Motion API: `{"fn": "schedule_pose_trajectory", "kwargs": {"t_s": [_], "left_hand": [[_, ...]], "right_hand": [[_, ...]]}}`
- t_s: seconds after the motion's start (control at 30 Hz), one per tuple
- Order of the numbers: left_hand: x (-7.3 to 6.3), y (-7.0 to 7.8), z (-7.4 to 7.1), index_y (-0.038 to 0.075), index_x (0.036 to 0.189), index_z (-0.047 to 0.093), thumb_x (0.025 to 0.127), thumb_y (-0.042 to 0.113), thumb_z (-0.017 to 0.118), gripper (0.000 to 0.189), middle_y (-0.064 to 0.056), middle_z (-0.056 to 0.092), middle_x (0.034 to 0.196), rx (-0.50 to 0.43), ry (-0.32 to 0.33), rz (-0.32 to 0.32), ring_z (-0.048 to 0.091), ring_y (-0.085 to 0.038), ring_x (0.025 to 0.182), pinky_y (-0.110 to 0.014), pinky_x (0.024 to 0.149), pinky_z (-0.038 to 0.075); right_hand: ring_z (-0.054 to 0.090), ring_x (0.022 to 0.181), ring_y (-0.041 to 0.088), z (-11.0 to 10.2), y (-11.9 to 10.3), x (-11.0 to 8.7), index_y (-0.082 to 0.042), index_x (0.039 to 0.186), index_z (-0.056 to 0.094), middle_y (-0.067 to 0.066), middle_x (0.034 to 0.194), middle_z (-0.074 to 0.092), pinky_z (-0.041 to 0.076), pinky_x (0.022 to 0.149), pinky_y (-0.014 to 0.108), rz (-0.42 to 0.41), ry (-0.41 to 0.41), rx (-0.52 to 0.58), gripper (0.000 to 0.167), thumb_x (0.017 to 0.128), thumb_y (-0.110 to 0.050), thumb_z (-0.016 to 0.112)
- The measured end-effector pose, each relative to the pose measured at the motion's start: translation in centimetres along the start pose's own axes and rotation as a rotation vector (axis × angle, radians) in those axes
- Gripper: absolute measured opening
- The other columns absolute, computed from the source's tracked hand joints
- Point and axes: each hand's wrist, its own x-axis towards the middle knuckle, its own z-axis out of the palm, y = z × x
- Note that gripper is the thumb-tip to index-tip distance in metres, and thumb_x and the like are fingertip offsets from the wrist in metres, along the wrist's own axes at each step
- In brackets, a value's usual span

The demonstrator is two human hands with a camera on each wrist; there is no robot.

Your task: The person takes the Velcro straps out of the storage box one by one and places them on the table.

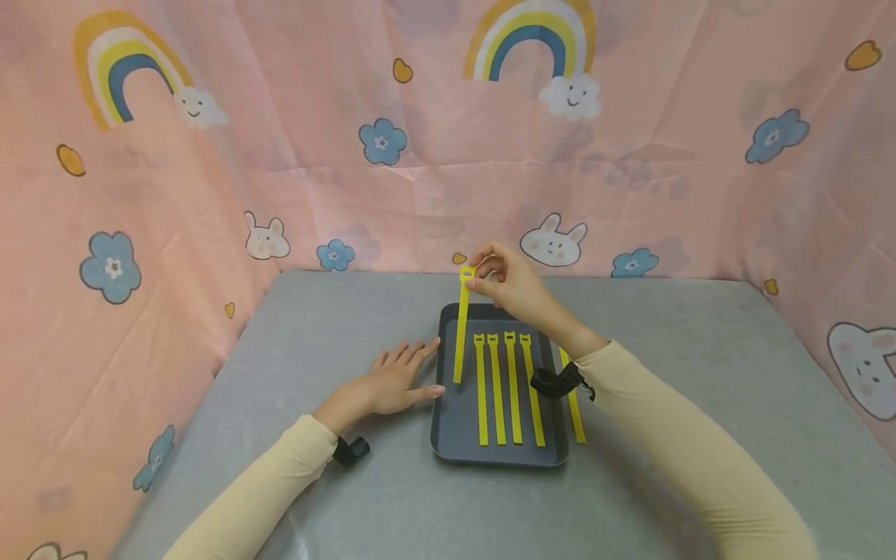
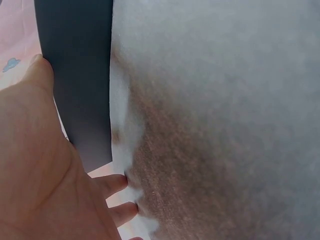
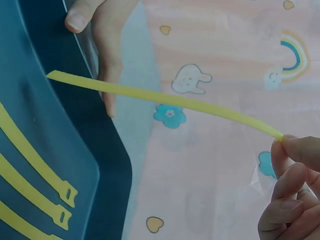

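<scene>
the right hand (image 1: 514,288) is pinching a yellow cable tie (image 1: 463,327) by its slotted head (image 1: 467,269) so the tail (image 1: 458,372) is hanging over the tray (image 1: 455,435), which the left hand (image 1: 393,385), fingers (image 1: 425,351) extended, is seemingly steadying.

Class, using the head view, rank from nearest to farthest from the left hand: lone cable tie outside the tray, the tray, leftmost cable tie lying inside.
1. Tray, at the left hand
2. Leftmost lying cable tie, inside
3. Lone cable tie, beyond the tray's right side

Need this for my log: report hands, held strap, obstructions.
Right hand pinching strap by one end, over tray. Left hand at tray's left rim. Nothing visibly blocking.
</scene>
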Motion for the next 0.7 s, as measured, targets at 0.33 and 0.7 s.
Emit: {"fn": "schedule_pose_trajectory", "kwargs": {"t_s": [0.33,0.7], "left_hand": [[0.1,-0.1,0.2,0.037,0.159,-0.004,0.094,0.071,0.042,0.087,-0.007,0.011,0.169,-0.001,0.018,0.014,0.009,-0.036,0.156,-0.064,0.122,0.007],[-0.5,0.3,-0.3,0.03,0.161,0.0,0.095,0.069,0.042,0.087,-0.011,0.015,0.168,0.013,0.021,0.032,0.011,-0.038,0.155,-0.064,0.121,0.009]], "right_hand": [[0.046,0.054,0.012,-1.6,0.0,-0.5,-0.005,0.115,0.056,0.006,0.088,0.065,0.042,0.051,0.027,-0.004,0.016,0.006,0.027,0.093,-0.013,0.069],[0.047,0.055,0.013,-3.7,0.1,-1.5,-0.009,0.112,0.059,-0.008,0.082,0.066,0.042,0.051,0.028,0.016,0.088,0.012,0.024,0.091,-0.011,0.071]]}}
